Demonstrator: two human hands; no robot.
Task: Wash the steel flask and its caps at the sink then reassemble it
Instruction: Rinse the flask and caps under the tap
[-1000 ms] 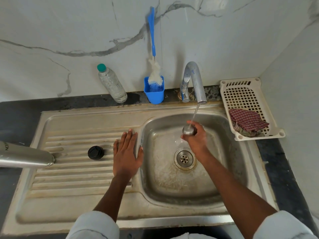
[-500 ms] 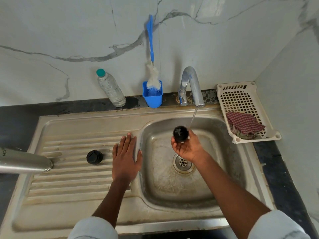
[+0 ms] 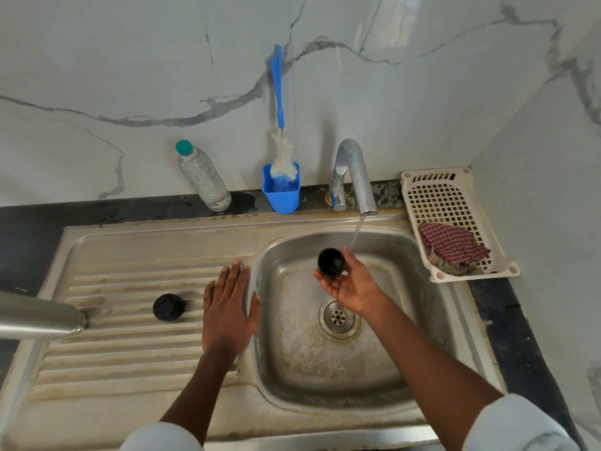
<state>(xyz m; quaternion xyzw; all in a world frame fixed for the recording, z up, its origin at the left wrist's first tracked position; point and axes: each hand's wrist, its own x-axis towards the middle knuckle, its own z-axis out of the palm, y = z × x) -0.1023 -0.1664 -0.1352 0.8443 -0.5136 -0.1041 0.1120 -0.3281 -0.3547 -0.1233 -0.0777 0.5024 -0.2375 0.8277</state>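
both forearms reach forward from white sleeves over the front rim of the steel sink [image 3: 325, 415]. the left hand [image 3: 229, 312] lies flat, palm down, fingers straight and together, on the ribbed drainboard [image 3: 113, 346] at the basin's left edge, holding nothing. just left of it a black inner cap [image 3: 168, 307] sits on the ribs, apart from the hand. further left the steel flask [image 3: 35, 317] lies on its side, mouth toward the cap, its body cut off by the frame edge. the right hand [image 3: 349, 284] is turned palm up over the basin, above the drain [image 3: 338, 317], fingers curled around a dark round cap [image 3: 331, 262]. a thin stream falls from the tap [image 3: 356, 174] just beside the cap, by the fingertips.
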